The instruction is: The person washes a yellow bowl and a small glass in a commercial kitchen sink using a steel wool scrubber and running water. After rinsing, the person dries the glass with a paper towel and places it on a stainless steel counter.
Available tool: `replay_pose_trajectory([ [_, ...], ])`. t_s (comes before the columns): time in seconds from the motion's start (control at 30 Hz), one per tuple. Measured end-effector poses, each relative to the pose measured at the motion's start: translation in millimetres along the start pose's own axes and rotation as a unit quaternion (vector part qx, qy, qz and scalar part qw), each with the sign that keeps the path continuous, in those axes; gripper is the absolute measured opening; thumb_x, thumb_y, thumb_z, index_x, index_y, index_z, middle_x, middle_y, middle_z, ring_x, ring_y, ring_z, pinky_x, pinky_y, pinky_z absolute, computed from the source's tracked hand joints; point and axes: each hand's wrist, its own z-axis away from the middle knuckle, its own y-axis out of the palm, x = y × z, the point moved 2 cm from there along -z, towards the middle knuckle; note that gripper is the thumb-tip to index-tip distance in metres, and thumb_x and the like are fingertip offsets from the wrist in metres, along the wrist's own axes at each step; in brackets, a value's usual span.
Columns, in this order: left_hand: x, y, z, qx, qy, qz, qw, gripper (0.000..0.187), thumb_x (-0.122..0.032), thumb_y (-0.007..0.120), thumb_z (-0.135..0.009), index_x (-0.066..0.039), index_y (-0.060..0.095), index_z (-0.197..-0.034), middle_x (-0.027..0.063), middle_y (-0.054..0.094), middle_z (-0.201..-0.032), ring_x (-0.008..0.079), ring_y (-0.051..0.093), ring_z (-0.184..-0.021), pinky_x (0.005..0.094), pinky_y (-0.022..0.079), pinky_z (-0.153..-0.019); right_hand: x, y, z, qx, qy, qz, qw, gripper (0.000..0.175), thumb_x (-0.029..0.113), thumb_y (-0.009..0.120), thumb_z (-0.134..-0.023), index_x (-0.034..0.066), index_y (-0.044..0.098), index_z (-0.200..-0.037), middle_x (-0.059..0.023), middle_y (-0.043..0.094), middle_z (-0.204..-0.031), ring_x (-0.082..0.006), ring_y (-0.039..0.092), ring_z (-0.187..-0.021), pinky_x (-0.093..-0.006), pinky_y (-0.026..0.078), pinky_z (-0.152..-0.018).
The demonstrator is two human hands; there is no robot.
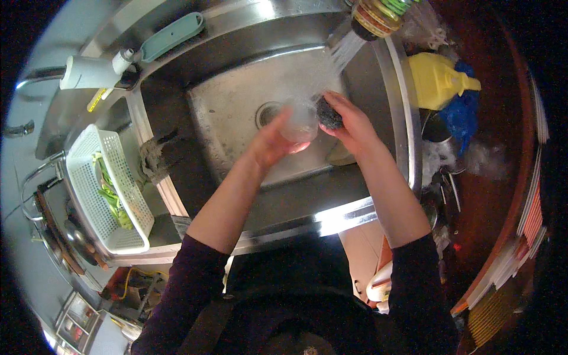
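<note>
Over the stainless steel sink basin [239, 164], my left hand [275, 137] holds a clear, round vessel [301, 122], perhaps a glass or bowl, its outline blurred. Dark scrubbing material, apparently a scouring pad [328, 113], sits in the fingers of my right hand [348, 117], just beside the vessel. Water [346, 51] sprays down from a tap outlet [377, 20] at the upper right, towards the vessel. Behind my left fingers lies the round drain [267, 114], partly hidden. A pale brownish object [341, 155] rests low in the basin under my right wrist.
A white perforated basket [137, 208] with green vegetable pieces [111, 199] stands at the left. A grey cloth [155, 155] hangs over the sink divider [171, 195]. Along the back rim lies a teal tray [173, 37]. At right are a yellow plastic container [432, 80] and blue plastic [459, 117].
</note>
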Motion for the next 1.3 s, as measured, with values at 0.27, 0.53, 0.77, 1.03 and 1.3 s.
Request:
replay_pose_trajectory([
  [0.27,-1,12,15,-0.035,0.043,0.012,0.998,0.050,-0.043,0.061,-0.087,-0.011,0.048,-0.123,0.0101,0.059,-0.113,0.0267,0.059,-0.100,0.0449,0.050,-0.089,-23,5,0,-0.110,-0.103,0.067,0.986,0.043,0.023,0.070,-0.082,0.0109,0.055,-0.120,-0.0055,0.060,-0.110,-0.0173,0.057,-0.098,-0.0324,0.047,-0.081],
  [0.53,17,21,6,-0.069,0.114,0.078,0.988,0.044,-0.048,0.057,-0.087,-0.014,0.054,-0.115,0.0053,0.058,-0.113,0.0243,0.058,-0.103,0.0383,0.050,-0.088,-32,66,42,-0.054,-0.534,0.476,0.696,0.034,0.013,0.068,-0.077,0.0069,0.062,-0.109,-0.0105,0.058,-0.109,-0.0294,0.054,-0.103,-0.0387,0.042,-0.091],
  [0.77,14,10,-9,-0.068,0.038,0.157,0.985,0.054,-0.044,0.064,-0.081,-0.013,0.047,-0.122,0.0109,0.053,-0.119,0.0282,0.053,-0.109,0.0492,0.046,-0.092,-10,32,-11,-0.136,-0.485,0.520,0.689,0.027,0.018,0.069,-0.076,0.0060,0.065,-0.099,-0.0131,0.062,-0.099,-0.0320,0.058,-0.095,-0.0400,0.046,-0.084],
  [1.03,5,-13,-7,-0.064,0.086,-0.023,0.994,0.057,-0.032,0.070,-0.079,-0.003,0.044,-0.121,0.0142,0.057,-0.114,0.0330,0.057,-0.104,0.0442,0.048,-0.091,-45,-40,-22,-0.086,-0.143,0.530,0.831,0.038,0.035,0.062,-0.084,0.0071,0.062,-0.110,-0.0155,0.061,-0.110,-0.0299,0.058,-0.104,-0.0389,0.045,-0.088],
  [1.3,-16,6,4,0.008,0.279,-0.316,0.907,0.094,-0.008,0.085,-0.052,-0.007,0.029,-0.128,0.0100,0.048,-0.122,0.0249,0.046,-0.115,0.0399,0.042,-0.094,-92,-88,-47,0.095,0.098,0.826,0.547,0.059,0.049,0.056,-0.083,0.0088,0.053,-0.127,-0.0168,0.057,-0.123,-0.0329,0.053,-0.114,-0.0418,0.044,-0.093],
])
